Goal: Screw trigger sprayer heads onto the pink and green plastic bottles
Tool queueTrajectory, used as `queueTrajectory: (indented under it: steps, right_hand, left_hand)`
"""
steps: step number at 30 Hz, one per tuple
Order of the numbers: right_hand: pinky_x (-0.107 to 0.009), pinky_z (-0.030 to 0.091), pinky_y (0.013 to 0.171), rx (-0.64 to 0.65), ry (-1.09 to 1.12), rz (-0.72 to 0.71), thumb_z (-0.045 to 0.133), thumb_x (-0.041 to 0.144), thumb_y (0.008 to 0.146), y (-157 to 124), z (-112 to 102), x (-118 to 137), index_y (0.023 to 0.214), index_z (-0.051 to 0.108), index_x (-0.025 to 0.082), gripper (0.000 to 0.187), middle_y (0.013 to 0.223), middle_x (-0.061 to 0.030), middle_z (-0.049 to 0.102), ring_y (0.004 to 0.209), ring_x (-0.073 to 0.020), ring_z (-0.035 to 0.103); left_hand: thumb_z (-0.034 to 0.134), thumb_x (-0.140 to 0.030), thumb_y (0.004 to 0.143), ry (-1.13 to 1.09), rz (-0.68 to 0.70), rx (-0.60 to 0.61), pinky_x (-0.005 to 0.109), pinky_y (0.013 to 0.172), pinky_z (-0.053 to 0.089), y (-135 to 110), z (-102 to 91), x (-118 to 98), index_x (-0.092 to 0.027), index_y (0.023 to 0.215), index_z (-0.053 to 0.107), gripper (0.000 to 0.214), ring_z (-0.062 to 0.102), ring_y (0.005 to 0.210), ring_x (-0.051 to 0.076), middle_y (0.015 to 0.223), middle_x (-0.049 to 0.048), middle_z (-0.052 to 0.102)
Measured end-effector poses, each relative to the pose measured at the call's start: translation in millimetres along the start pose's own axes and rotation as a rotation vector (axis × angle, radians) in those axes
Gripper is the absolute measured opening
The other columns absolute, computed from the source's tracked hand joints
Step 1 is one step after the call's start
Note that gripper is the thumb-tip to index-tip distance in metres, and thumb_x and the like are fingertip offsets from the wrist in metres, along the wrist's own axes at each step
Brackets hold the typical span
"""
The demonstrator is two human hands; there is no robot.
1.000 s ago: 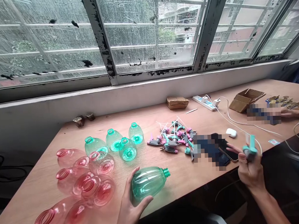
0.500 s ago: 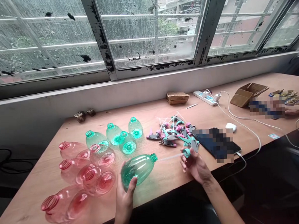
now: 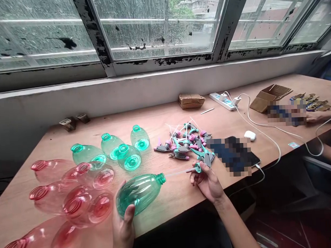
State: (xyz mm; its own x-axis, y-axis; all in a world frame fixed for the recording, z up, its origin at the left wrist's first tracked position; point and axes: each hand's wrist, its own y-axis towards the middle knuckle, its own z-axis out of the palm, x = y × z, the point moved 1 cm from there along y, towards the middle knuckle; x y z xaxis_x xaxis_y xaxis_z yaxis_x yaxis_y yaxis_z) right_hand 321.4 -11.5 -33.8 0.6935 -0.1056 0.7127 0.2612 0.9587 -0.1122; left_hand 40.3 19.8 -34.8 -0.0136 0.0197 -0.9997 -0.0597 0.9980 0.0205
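A clear green bottle [image 3: 139,193] lies tilted in my left hand [image 3: 123,221], its threaded neck pointing right. Fingers wrap behind it and the thumb presses its near side. In my right hand [image 3: 208,184] is a teal and grey trigger sprayer [image 3: 198,168], held near its collar. Its thin pale tube reaches left to the bottle's mouth; whether the tip is inside I cannot tell. Beyond my right hand lies a heap of trigger sprayers [image 3: 184,143], pink, teal and grey. Several green bottles [image 3: 129,158] stand behind the held one, and several pink bottles [image 3: 100,209] on the left.
A phone-like dark device [image 3: 253,157] with a cable lies right of the heap. Farther back are a brown package [image 3: 192,101], a power strip [image 3: 222,102], a white earbud case [image 3: 250,136] and an open cardboard box [image 3: 270,97]. Another person's hand [image 3: 318,117] is at far right.
The view has shifted, so the table's contents sit farther left and some slightly higher. Both hands still hold the bottle and the sprayer, with the tube still lined up at the neck.
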Motion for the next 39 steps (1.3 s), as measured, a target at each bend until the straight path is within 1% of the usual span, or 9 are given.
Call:
queueTrajectory:
  steps: [4, 11, 15, 21, 24, 27, 33, 35, 39]
  right_hand:
    - [-0.028, 0.051, 0.050, 0.053, -0.087, 0.041, 0.068, 0.045, 0.087, -4, 5, -2, 0.094, 0.066, 0.019, 0.027, 0.072, -0.0052, 0.074, 0.053, -0.0194, 0.067]
    - [-0.026, 0.051, 0.051, -0.045, -0.047, 0.000, 0.069, 0.044, 0.086, -5, -3, 0, 0.093, 0.067, 0.020, 0.025, 0.077, -0.0060, 0.076, 0.051, -0.0158, 0.065]
    - [-0.026, 0.051, 0.051, -0.012, -0.087, 0.014, 0.068, 0.045, 0.087, -6, -5, 0, 0.093, 0.066, 0.019, 0.026, 0.075, -0.0058, 0.076, 0.052, -0.0164, 0.066]
    - [-0.028, 0.048, 0.049, 0.072, -0.235, 0.023, 0.073, 0.045, 0.084, -10, 13, -11, 0.100, 0.065, 0.019, 0.032, 0.070, -0.0030, 0.071, 0.047, -0.0166, 0.062]
    - [-0.026, 0.046, 0.049, 0.101, -0.323, -0.002, 0.078, 0.041, 0.080, -8, 26, -24, 0.098, 0.069, 0.015, 0.033, 0.060, -0.0009, 0.067, 0.047, -0.0146, 0.058]
    - [-0.025, 0.047, 0.049, 0.152, -0.338, 0.040, 0.084, 0.036, 0.073, -6, 37, -38, 0.098, 0.072, 0.014, 0.035, 0.058, 0.0008, 0.065, 0.048, -0.0131, 0.057]
    - [-0.028, 0.054, 0.053, 0.191, -0.333, 0.111, 0.086, 0.033, 0.070, -9, 41, -42, 0.101, 0.070, 0.014, 0.039, 0.061, 0.0001, 0.069, 0.051, -0.0148, 0.062]
    - [-0.025, 0.051, 0.049, 0.187, -0.358, 0.090, 0.084, 0.035, 0.072, -10, 41, -41, 0.097, 0.068, 0.014, 0.037, 0.059, 0.0011, 0.067, 0.047, -0.0130, 0.059]
    - [-0.020, 0.038, 0.036, 0.155, -0.374, 0.003, 0.080, 0.039, 0.077, -12, 41, -40, 0.087, 0.065, 0.015, 0.031, 0.059, 0.0003, 0.067, 0.036, -0.0079, 0.048]
  left_hand:
    - [0.065, -0.058, 0.081, 0.035, 0.006, -0.004, 0.049, 0.115, 0.032, -1, 1.5, -3, -0.024, 0.132, 0.053, 0.062, 0.050, 0.129, 0.033, 0.129, 0.0080, 0.061]
    - [0.061, -0.056, 0.085, -0.025, 0.015, -0.012, 0.045, 0.112, 0.038, -7, 1.4, -3, -0.023, 0.130, 0.054, 0.056, 0.052, 0.128, 0.030, 0.129, 0.0087, 0.062]
    - [0.062, -0.056, 0.084, -0.009, 0.014, -0.017, 0.047, 0.113, 0.036, -8, 3.3, -7, -0.021, 0.134, 0.052, 0.061, 0.049, 0.131, 0.032, 0.131, 0.0109, 0.060]
    - [0.069, -0.057, 0.079, 0.090, 0.047, 0.074, 0.043, 0.105, 0.044, -5, 6.7, -17, -0.023, 0.141, 0.045, 0.074, 0.055, 0.124, 0.032, 0.135, 0.0113, 0.058]
    - [0.068, -0.058, 0.078, 0.086, 0.050, 0.073, 0.041, 0.103, 0.046, -6, 8.0, -20, -0.023, 0.140, 0.046, 0.075, 0.057, 0.122, 0.032, 0.133, 0.0111, 0.059]
    - [0.069, -0.059, 0.077, 0.062, 0.052, 0.047, 0.041, 0.103, 0.046, -7, 9.3, -21, -0.022, 0.139, 0.048, 0.076, 0.058, 0.120, 0.032, 0.132, 0.0114, 0.060]
    - [0.070, -0.053, 0.079, 0.081, 0.070, 0.059, 0.042, 0.104, 0.045, -5, 8.1, -20, -0.024, 0.141, 0.046, 0.072, 0.055, 0.123, 0.032, 0.134, 0.0096, 0.059]
    - [0.070, -0.051, 0.079, 0.091, 0.084, 0.065, 0.040, 0.103, 0.046, -4, 7.7, -20, -0.025, 0.140, 0.046, 0.070, 0.056, 0.123, 0.031, 0.135, 0.0089, 0.058]
    - [0.069, -0.052, 0.079, 0.093, 0.106, 0.074, 0.040, 0.102, 0.047, -6, 8.8, -22, -0.024, 0.139, 0.048, 0.070, 0.057, 0.121, 0.030, 0.134, 0.0095, 0.058]
